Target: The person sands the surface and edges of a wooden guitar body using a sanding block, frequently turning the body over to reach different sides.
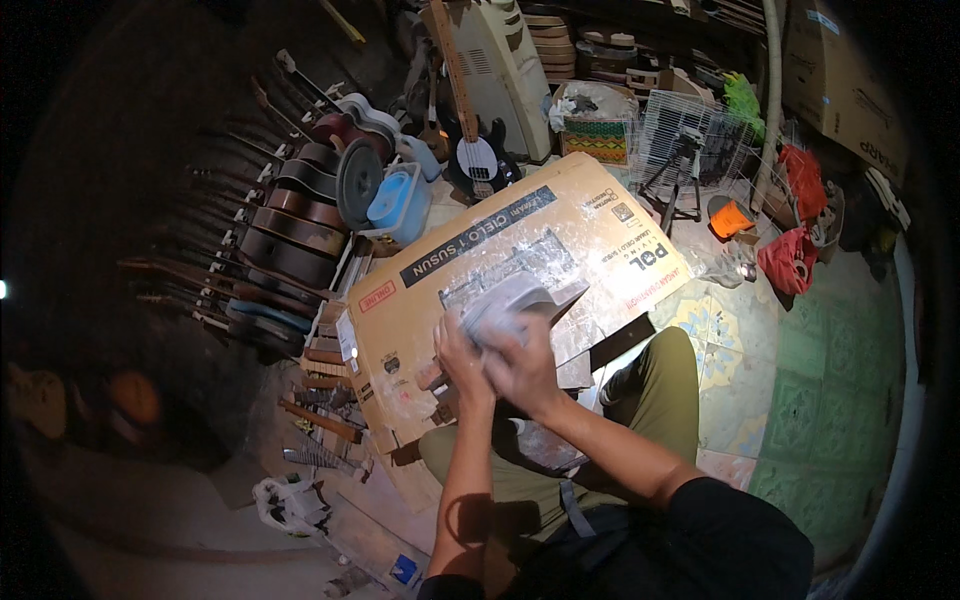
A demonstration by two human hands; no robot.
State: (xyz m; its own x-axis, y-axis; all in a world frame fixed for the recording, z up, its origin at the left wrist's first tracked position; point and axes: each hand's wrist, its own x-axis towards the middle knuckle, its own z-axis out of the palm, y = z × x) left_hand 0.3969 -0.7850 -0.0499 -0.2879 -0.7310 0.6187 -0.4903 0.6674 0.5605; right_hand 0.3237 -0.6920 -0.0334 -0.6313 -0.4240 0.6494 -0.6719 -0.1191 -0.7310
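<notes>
Over cardboard (400,325), the left hand (460,358) curled its fingers round a pale object (512,296). The blurred right hand's (525,362) finger opening and hold were unclear.

A pale grey object (518,297), blurred (its exact kind cannot be told), is held near the centre of the frame. Its upper side looks smooth and curved, with a whitish, angular edge beside it toward the frame's right.
</notes>
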